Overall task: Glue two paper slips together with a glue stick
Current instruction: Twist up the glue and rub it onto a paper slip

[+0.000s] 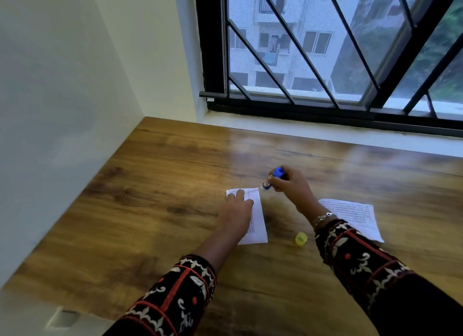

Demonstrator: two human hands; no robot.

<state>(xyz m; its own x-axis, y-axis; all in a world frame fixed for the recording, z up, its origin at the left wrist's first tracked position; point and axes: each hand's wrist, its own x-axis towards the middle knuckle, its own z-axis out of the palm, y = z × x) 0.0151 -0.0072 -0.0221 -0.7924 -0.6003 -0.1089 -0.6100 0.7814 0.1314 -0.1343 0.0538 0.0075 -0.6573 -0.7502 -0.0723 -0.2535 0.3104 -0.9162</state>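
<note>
A white printed paper slip (259, 217) lies on the wooden table (162, 185). My left hand (236, 210) rests flat on its left part, fingers spread toward the far edge. My right hand (290, 182) grips an uncapped glue stick (271, 179) with a blue base, tilted so its tip points down at the slip's far right corner. The stick's yellow cap (301, 239) stands on the table between the two papers. A second printed paper (355, 217) lies to the right, partly under my right forearm.
A white wall (62, 110) borders the table on the left. Behind the table runs a pale sill (325, 132) under a window with black bars (313, 47).
</note>
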